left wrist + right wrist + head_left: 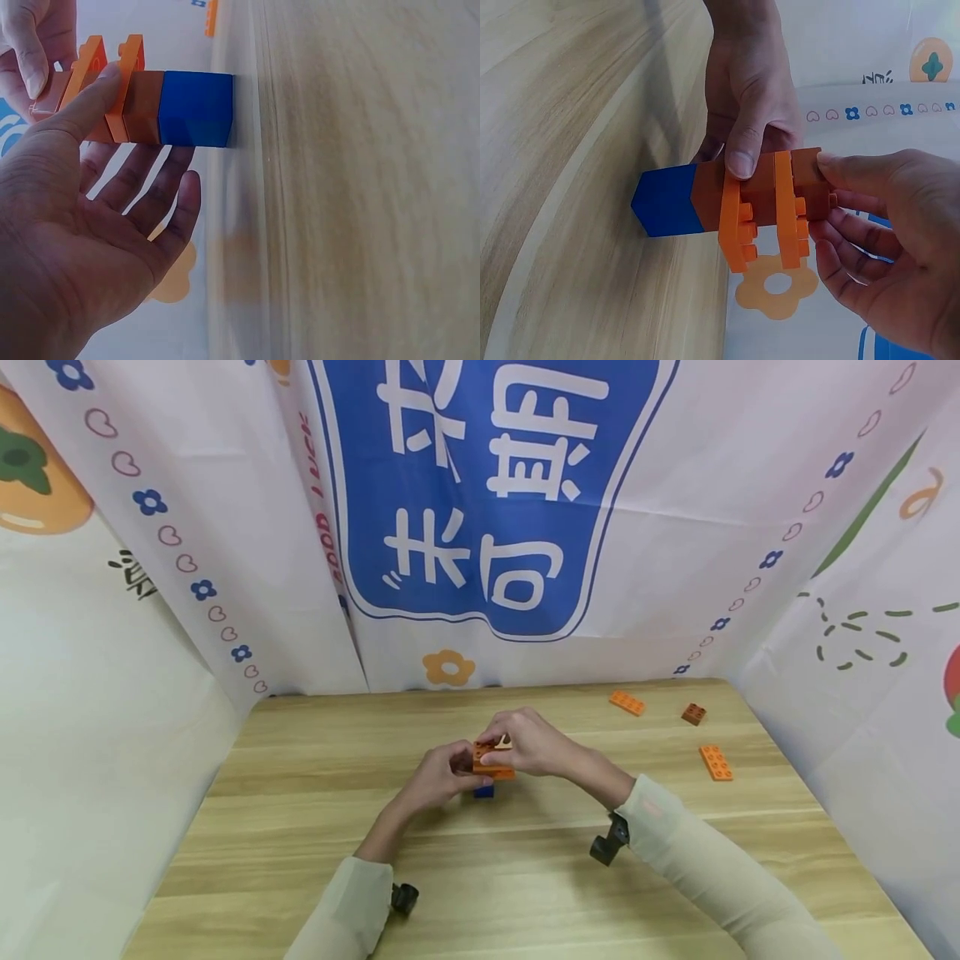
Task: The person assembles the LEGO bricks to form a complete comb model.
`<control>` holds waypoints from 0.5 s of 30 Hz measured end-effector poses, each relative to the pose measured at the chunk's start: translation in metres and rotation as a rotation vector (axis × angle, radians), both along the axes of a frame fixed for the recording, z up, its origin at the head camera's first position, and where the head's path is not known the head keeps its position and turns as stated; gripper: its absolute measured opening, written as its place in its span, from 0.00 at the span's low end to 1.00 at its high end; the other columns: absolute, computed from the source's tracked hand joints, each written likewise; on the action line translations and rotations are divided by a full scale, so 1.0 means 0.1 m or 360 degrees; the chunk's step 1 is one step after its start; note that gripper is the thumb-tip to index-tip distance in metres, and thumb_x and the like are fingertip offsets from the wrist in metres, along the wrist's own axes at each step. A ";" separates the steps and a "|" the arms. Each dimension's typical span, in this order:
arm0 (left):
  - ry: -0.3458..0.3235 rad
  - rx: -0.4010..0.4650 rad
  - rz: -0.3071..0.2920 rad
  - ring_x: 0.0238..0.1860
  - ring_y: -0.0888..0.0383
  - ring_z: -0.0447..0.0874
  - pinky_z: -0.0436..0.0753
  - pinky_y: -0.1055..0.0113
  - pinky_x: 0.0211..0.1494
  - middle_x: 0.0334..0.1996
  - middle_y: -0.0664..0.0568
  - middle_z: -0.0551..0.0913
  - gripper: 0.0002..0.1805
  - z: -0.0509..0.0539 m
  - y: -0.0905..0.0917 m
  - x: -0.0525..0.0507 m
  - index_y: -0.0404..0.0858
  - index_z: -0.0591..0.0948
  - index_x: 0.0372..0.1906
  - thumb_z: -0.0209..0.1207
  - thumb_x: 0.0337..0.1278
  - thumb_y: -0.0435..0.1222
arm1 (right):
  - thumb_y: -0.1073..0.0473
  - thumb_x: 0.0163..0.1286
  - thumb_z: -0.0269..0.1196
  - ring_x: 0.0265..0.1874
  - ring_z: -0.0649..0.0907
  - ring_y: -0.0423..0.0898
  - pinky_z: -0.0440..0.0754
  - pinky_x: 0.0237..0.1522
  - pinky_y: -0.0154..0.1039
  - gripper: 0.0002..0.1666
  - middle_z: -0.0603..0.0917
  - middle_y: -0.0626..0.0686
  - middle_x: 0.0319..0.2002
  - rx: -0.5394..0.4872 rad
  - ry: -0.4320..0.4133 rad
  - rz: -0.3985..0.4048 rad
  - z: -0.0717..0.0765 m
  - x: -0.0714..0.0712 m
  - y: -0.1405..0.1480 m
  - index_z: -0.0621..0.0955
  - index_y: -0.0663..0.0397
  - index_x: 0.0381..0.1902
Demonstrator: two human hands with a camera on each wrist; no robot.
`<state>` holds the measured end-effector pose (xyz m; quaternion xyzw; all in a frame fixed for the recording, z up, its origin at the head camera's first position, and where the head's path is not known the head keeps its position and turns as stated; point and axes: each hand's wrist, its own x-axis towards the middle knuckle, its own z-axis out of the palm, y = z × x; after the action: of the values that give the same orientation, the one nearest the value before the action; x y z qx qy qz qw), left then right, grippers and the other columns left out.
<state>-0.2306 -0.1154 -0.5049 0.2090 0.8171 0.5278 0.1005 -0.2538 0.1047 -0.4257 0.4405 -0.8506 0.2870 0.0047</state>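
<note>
Stack (495,772) stands on the tabletop (300,827), about midway between left and right edges, closer to the far edge than the near one. Upright, both hands on it.

Build, bottom to top: blue block (667,201), lower brown block (708,199), lower orange plate (732,225), middle brown block (759,202), upper orange plate (787,217), top brown block (808,187). Both plates overhang the column on the same side, studs showing on the overhang. Blue face rests on the wood.

Left hand (438,777): clamped round the column, thumb on the lower plate, fingers behind on the opposite side. Right hand (531,743): pinching the top brown block, thumb on one side, fingertips on the other. Whether that block is fully seated, can't tell.

Loose parts, all right of the stack, well apart from it: orange plate by the far edge (627,702), small brown brick (693,714) near the far right corner, second loose orange plate (716,762) near the right edge, studs up.

Pale sleeves (697,843) on both arms, dark wrist camera (609,840) at each cuff. Printed white backdrop (652,552) behind the far edge, blue panel (480,527) with white characters, yellow flower (448,667) below it.
</note>
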 end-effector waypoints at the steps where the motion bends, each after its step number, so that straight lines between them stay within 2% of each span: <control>1: -0.0004 0.0008 -0.0003 0.42 0.58 0.88 0.86 0.67 0.46 0.43 0.52 0.90 0.13 0.00 0.00 0.00 0.40 0.85 0.46 0.75 0.62 0.37 | 0.59 0.68 0.76 0.40 0.88 0.43 0.88 0.44 0.45 0.13 0.92 0.51 0.41 0.0000 -0.0003 -0.0005 0.00 0.00 0.00 0.91 0.58 0.48; 8: -0.0009 0.0024 -0.0003 0.45 0.57 0.89 0.87 0.66 0.48 0.44 0.52 0.91 0.14 -0.02 -0.01 -0.03 0.40 0.86 0.47 0.76 0.61 0.38 | 0.59 0.69 0.76 0.40 0.87 0.44 0.88 0.44 0.49 0.14 0.91 0.51 0.42 -0.0012 -0.0023 -0.0028 -0.03 0.00 0.00 0.91 0.58 0.50; 15: -0.0020 0.0026 0.0003 0.43 0.57 0.89 0.87 0.65 0.47 0.44 0.52 0.91 0.13 -0.02 -0.01 -0.03 0.40 0.85 0.46 0.76 0.61 0.38 | 0.57 0.69 0.76 0.41 0.87 0.41 0.88 0.42 0.44 0.15 0.91 0.50 0.43 -0.0090 -0.0022 -0.0022 -0.10 -0.02 0.05 0.91 0.56 0.51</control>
<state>-0.2334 -0.1162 -0.5071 0.2056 0.8123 0.5359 0.1035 -0.2556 0.1092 -0.4360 0.4323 -0.8453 0.3138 0.0133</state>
